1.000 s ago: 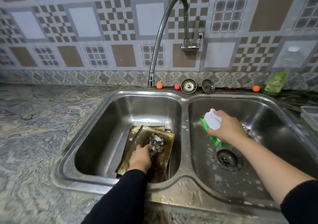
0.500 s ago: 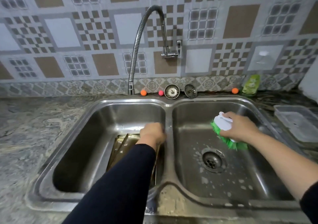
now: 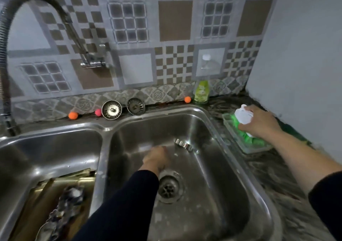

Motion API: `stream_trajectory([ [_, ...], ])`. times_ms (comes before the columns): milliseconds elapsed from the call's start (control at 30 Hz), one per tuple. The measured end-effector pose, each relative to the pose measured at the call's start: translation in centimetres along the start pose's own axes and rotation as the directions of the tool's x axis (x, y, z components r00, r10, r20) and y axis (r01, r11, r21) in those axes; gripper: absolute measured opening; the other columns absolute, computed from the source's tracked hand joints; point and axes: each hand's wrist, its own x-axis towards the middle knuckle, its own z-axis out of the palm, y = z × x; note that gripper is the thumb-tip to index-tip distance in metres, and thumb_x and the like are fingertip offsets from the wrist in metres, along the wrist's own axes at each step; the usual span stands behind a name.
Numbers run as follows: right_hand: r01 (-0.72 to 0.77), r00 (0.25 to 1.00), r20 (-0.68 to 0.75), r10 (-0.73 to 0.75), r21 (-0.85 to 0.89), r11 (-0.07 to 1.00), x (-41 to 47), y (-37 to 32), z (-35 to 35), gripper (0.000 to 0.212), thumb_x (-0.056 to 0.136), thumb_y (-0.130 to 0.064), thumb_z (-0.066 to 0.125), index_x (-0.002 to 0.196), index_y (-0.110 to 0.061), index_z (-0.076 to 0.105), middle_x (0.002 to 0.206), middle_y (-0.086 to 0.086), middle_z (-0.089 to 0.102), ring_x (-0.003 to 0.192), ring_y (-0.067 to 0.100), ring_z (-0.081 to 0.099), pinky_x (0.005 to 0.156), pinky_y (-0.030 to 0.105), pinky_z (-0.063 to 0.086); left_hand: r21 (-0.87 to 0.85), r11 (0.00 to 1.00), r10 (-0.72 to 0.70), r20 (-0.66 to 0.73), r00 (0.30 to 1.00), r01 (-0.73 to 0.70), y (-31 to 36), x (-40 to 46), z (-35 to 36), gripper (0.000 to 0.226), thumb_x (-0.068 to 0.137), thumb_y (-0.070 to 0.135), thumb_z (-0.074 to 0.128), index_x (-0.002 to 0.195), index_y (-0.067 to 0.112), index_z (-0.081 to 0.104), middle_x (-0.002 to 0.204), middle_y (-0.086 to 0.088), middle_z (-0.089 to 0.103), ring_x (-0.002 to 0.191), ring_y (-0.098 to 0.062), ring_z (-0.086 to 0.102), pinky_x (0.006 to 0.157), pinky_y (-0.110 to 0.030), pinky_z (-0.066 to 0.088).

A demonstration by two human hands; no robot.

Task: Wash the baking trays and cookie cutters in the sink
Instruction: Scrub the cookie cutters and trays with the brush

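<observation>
Head view, right hand (image 3: 259, 123): out over the counter to the right of the sink, fingers curled round the white handle of a scrubbing brush (image 3: 244, 124) with green bristles; the brush sits in a clear plastic tray (image 3: 253, 146) on the counter.
Head view, left hand (image 3: 157, 157): reached down into the right basin (image 3: 212, 194), above the drain (image 3: 168, 187). It is blurred, and I cannot tell whether the fingers are curled or straight, or whether they have hold of anything.
Cookie cutter (image 3: 184, 145): a small metal one lies on the basin floor near the back wall, just right of the left hand and apart from it.
Baking trays (image 3: 61, 187): brass-coloured, stacked tilted in the left basin (image 3: 46, 148), with a heap of more cookie cutters (image 3: 64, 211) lying on top.
Tap (image 3: 22, 18): flexible metal hose arching up at the far left.
Back ledge: two metal sink strainers (image 3: 112, 109) leaning on the tiled wall, an orange ball (image 3: 73, 115) and a pink ball (image 3: 98, 112) left of them, another orange ball (image 3: 187, 99) to the right.
Dish soap bottle (image 3: 201, 90): clear with green liquid, standing just beside that right-hand ball.
</observation>
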Motion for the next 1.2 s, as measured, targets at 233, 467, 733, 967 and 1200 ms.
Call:
stream_trajectory([
  [233,0.03,0.998,0.065,-0.027,-0.043,0.999,3.6,3.2,3.7,0.074,0.084,-0.031,0.067,0.146,-0.027,0.027,0.138,0.011,0.048,0.117,0.036,0.051,0.085,0.038,0.047,-0.123,0.991,-0.048,-0.034,0.998,0.044,4.7,7.5,5.6,0.051,0.084,0.04,0.049,0.13,0.017,0.049,0.128,-0.014,0.057,0.12,-0.031,0.054,0.101,-0.037,0.043],
  [467,0.097,0.995,0.008,-0.097,-0.076,0.992,4.5,4.2,4.5,0.071,0.082,-0.033,0.066,0.142,-0.027,0.029,0.13,0.009,0.054,0.111,0.035,0.055,0.081,0.04,0.052,-0.098,0.987,-0.143,-0.166,0.976,0.128,7.0,11.1,7.4,0.083,0.078,0.05,0.069,0.142,0.014,0.031,0.139,-0.014,0.036,0.129,-0.036,0.039,0.102,-0.044,0.041],
  [733,0.106,0.994,-0.02,-0.109,-0.113,0.988,5.1,4.6,5.0,0.069,0.083,-0.033,0.065,0.141,-0.03,0.028,0.127,0.007,0.056,0.107,0.035,0.058,0.073,0.04,0.053,-0.009,0.99,-0.138,-0.174,0.975,0.138,7.5,11.4,9.1,0.078,0.077,0.048,0.07,0.134,0.004,0.041,0.133,-0.014,0.043,0.125,-0.031,0.045,0.097,-0.041,0.046],
  [967,0.087,0.996,0.006,-0.086,-0.119,0.989,4.6,4.4,4.7,0.071,0.083,-0.032,0.066,0.142,-0.027,0.027,0.127,0.009,0.055,0.106,0.035,0.058,0.069,0.036,0.05,-0.222,0.972,-0.098,-0.062,0.993,0.082,5.9,6.8,10.2,0.105,0.063,0.056,0.076,0.142,0.001,0.034,0.138,-0.011,0.038,0.127,-0.026,0.042,0.102,-0.031,0.043],
  [1200,0.03,0.999,0.034,-0.033,0.083,0.996,2.1,1.9,1.6,0.076,0.078,-0.031,0.072,0.143,-0.027,0.032,0.131,0.01,0.053,0.112,0.033,0.054,0.079,0.034,0.048,-0.535,0.838,-0.055,-0.285,0.957,-0.111,4.6,1.5,6.1,0.059,0.055,0.042,0.081,0.103,0.015,0.057,0.103,-0.006,0.06,0.088,-0.017,0.062,0.068,-0.018,0.047],
])
